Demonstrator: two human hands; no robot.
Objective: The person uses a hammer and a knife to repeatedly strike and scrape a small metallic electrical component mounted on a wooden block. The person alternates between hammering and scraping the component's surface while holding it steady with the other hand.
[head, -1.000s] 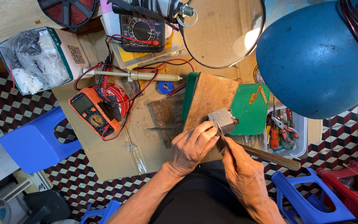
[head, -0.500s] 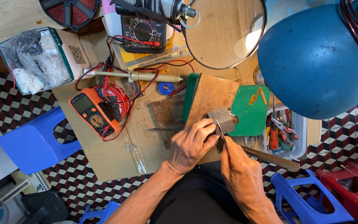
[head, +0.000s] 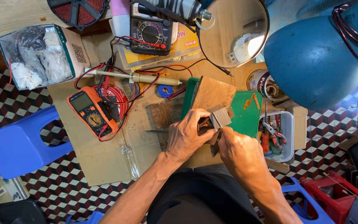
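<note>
My left hand (head: 189, 135) grips a small grey metal block (head: 219, 116) and holds it over the edge of a green mat (head: 247, 120). A wooden block (head: 214, 93) stands just behind it. Pressed close against the grey block from below, my right hand (head: 242, 152) is closed around a long brown-handled tool (head: 275, 165). That tool's tip is hidden between my hands. Both hands work on a sheet of cardboard (head: 104, 161) that covers the low bench.
An orange multimeter (head: 90, 114) with red and black leads lies at the left, a black analog meter (head: 150, 33) at the back. A round magnifier (head: 233, 31) and blue lamp (head: 315, 58) hang overhead. A white tray of pliers (head: 276, 132) sits right, and a blue stool (head: 17, 145) stands left.
My right hand has moved up closer to the grey block, and most of the tool's handle is now hidden under my arm. The left hand keeps its grip.
</note>
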